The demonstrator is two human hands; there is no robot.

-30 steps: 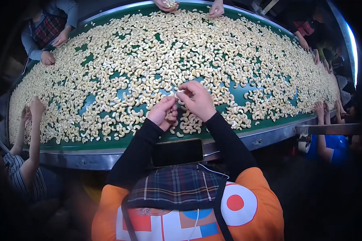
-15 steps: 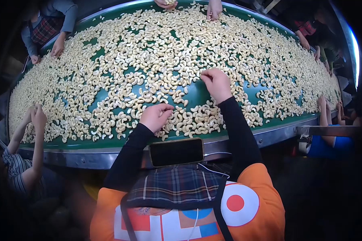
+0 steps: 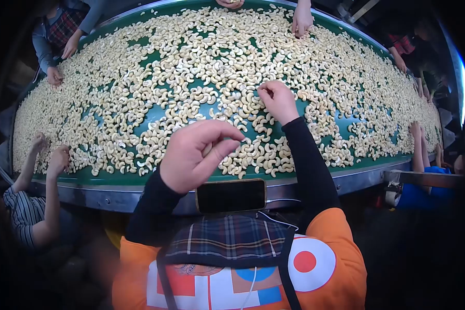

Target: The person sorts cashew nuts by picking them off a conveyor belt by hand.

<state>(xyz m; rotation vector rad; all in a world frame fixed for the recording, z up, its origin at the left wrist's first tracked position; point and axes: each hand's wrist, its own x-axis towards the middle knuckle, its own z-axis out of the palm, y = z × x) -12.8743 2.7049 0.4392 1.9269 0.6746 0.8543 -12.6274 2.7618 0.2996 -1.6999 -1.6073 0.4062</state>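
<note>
Pale cashew nuts (image 3: 191,67) lie thickly over a green belt (image 3: 155,120), with bare patches between them. My left hand (image 3: 194,155) is lifted above the near edge of the nuts, its fingers curled and the thumb close to the index finger. Something pale shows inside the curl, too little of it to name. Farther right and forward, my right hand (image 3: 280,103) is low over the cashews, thumb and index fingertip pinched together. Whatever may be between those fingertips is hidden.
A phone (image 3: 231,196) with a dark screen leans at the metal rim (image 3: 356,178), a white cable (image 3: 281,200) beside it. Co-workers' hands reach over the nuts at the far side (image 3: 302,19), far left (image 3: 70,47), near left (image 3: 58,160) and right (image 3: 416,129).
My left hand has risen off the nuts toward the camera. My right hand stays at nearly the same place, still pinched. The nuts and bare patches have shifted rightward in view.
</note>
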